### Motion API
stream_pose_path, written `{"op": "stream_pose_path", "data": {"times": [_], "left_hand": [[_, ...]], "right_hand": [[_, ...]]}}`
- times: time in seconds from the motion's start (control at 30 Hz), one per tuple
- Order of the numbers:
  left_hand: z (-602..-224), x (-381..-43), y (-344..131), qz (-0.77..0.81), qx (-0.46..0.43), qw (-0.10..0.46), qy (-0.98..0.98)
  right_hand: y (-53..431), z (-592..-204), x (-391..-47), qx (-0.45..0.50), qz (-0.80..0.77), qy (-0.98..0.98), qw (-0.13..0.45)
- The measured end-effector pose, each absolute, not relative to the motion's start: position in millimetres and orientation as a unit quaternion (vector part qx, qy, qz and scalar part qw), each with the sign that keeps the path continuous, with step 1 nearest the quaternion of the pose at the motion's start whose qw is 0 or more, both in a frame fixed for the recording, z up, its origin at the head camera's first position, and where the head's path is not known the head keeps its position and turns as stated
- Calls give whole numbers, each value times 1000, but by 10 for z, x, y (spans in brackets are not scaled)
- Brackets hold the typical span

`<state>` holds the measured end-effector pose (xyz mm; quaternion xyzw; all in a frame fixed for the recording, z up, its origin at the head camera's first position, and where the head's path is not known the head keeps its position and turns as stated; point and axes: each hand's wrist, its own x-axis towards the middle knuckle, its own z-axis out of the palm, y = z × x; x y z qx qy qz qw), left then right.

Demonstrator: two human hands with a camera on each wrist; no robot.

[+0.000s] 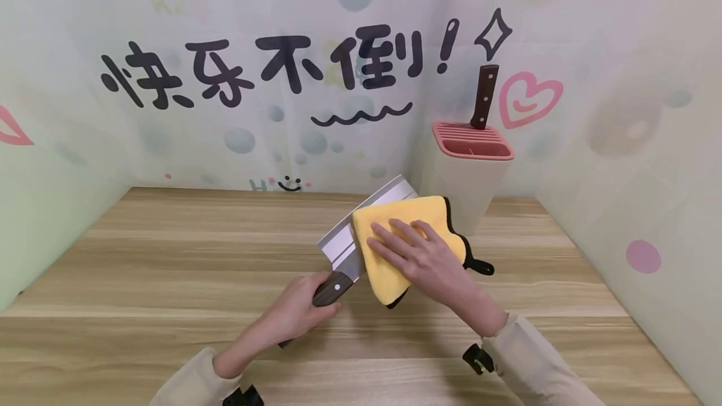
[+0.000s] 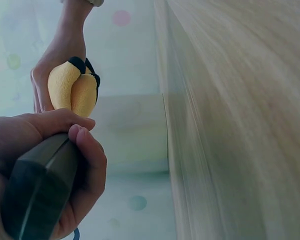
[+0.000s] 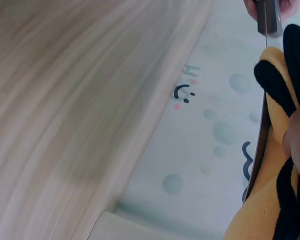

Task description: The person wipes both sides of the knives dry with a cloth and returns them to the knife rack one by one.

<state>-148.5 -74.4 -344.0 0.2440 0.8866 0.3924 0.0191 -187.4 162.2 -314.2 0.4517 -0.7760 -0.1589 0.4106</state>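
A cleaver point(image 1: 341, 242) with a broad metal blade and dark riveted handle is tilted above the table. My left hand point(image 1: 296, 309) grips its handle, with the thumb and curled fingers round it in the left wrist view. Over much of the blade lies a yellow cloth point(image 1: 406, 208) with black trim and a black loop. My right hand point(image 1: 425, 262) rests on the cloth with its fingers extended, pressing it against the blade. In the right wrist view, the blade's thin edge point(image 3: 263, 135) shows beside the cloth; the covered part of the blade is hidden.
A white knife block point(image 1: 462, 187) with a pink slotted top stands at the back right, behind the cloth. One dark-handled knife point(image 1: 484, 96) stands upright in it. The wood-grain table point(image 1: 186, 255) meets printed wall sheets at the back and sides.
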Motion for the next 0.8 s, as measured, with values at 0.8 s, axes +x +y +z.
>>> {"op": "stream_pose_path", "data": {"times": [0.8], "left_hand": [[-3441,-1447,-731,343,192,-40,919]], "right_hand": [[1947,-3158,-2080,367,-63,-834,408]]}}
